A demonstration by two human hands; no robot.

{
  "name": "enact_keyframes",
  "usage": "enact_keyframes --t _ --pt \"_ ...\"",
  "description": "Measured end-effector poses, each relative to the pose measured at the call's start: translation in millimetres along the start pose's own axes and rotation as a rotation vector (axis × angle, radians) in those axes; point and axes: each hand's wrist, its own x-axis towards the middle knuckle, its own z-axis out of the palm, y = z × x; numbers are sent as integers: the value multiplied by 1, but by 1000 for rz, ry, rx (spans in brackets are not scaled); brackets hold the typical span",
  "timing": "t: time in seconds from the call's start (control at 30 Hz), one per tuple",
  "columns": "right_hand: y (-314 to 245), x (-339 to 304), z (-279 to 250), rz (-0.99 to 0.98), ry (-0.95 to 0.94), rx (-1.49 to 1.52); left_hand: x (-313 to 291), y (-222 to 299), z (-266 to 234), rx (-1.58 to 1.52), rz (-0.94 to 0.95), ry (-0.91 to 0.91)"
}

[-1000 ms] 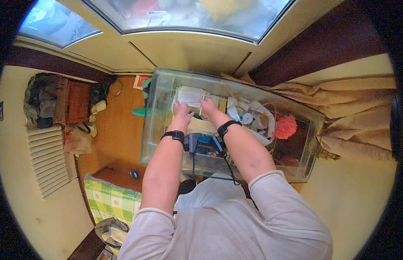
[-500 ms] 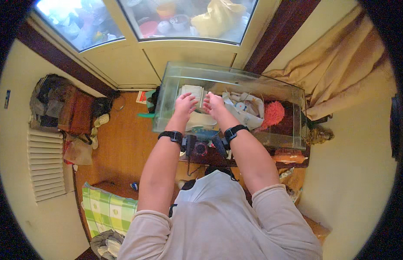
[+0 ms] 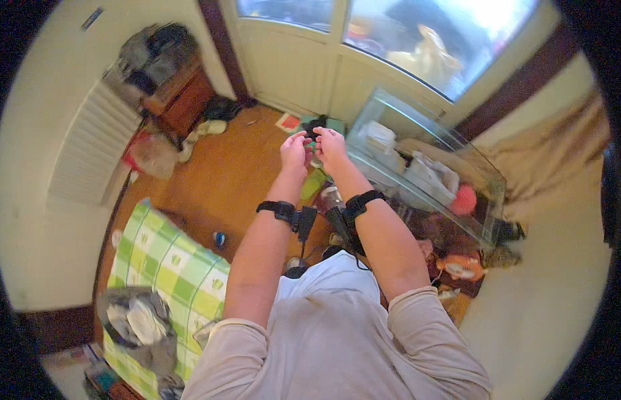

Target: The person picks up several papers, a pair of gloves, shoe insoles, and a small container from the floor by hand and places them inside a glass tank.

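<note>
My left hand (image 3: 295,153) and my right hand (image 3: 331,145) are raised close together in front of me, a narrow gap between them. Their fingers are loosely bent and apart, and I see nothing held in either. Beyond the fingertips a small black thing (image 3: 316,124) lies on the floor near the door. To the right of my right hand stands a rectangular glass tank (image 3: 424,185). Inside it are a white plastic bag (image 3: 430,179), pale stacked items (image 3: 377,137) and a fluffy pink-red thing (image 3: 464,199).
On the left, a wooden cabinet (image 3: 180,93) carries dark bags, with shoes (image 3: 209,128) beside it. A green checked cloth (image 3: 167,257) covers something at the lower left, grey clothing (image 3: 138,321) on it. A glazed door (image 3: 290,60) is ahead, a beige curtain (image 3: 550,150) at right.
My view has swung left, so the tank now sits to the right of my hands instead of beneath them. My hands have come off the tank area and their fingers curl more.
</note>
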Motion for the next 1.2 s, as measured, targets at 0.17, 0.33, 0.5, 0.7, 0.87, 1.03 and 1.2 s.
enact_keyframes --t 0.17,0.33,0.5,0.7,0.87,1.03,1.2 --pt "64 -14 89 27 -205 -113 -12 44 -90 -140 144 202" --pt "134 -34 174 176 -403 -300 -18 71 -194 -236 242 450" --pt "213 -5 225 266 -527 -534 -8 79 -276 -319 241 699" --pt "289 11 264 427 -721 -801 -18 84 -355 -640 274 943" --pt "347 32 270 545 -761 -908 -2 61 -397 -732 278 1019" --pt "417 44 276 641 -751 -987 18 20 -453 -778 200 1123" --pt "507 76 275 698 -722 -997 61 -38 -520 -768 70 1170"
